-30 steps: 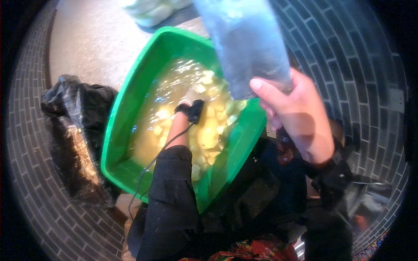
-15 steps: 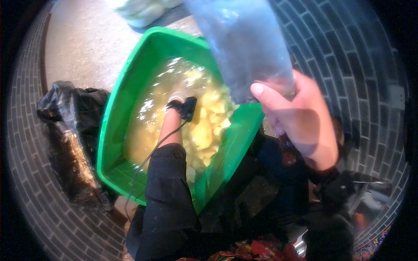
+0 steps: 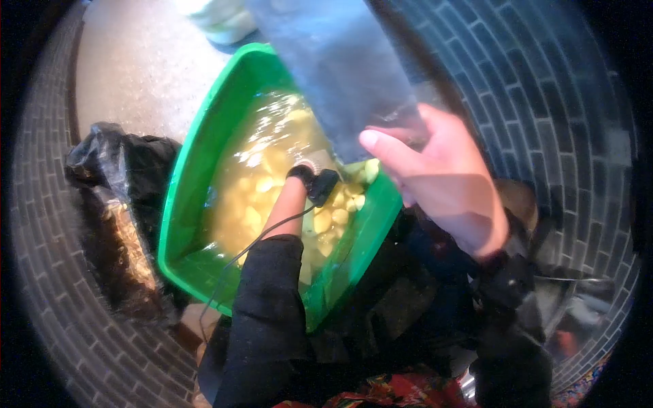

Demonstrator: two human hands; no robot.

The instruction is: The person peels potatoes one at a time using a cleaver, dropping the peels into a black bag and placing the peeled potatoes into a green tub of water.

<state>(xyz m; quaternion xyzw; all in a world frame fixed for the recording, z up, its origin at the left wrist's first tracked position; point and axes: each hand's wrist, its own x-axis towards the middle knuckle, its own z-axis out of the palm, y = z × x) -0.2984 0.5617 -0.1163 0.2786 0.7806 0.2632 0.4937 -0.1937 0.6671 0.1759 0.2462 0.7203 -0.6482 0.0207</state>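
Observation:
A green plastic tub (image 3: 183, 183) holds cloudy water with several pale yellow peeled potato pieces (image 3: 253, 219) in it. My left hand (image 3: 314, 162) reaches down into this water among the pieces, and the water hides its fingers. Around the left wrist is a black strap with a small black box (image 3: 324, 188) and a cable. Above the tub's right rim, my right hand (image 3: 435, 160) grips the lower end of a translucent plastic bag (image 3: 347, 75) between thumb and fingers. The bag stretches up and away, blurred, and covers part of the tub's far right side.
On the left, a black plastic bag (image 3: 129, 160) lies open, with light brown scraps (image 3: 129, 234) inside. A pale, filled bag (image 3: 221, 20) stands beyond the tub on the light floor (image 3: 136, 75). Dark paving bricks (image 3: 544, 122) run along both sides.
My right hand and the plastic bag have moved left, further over the tub. My left hand has shifted right in the water, toward the tub's right side.

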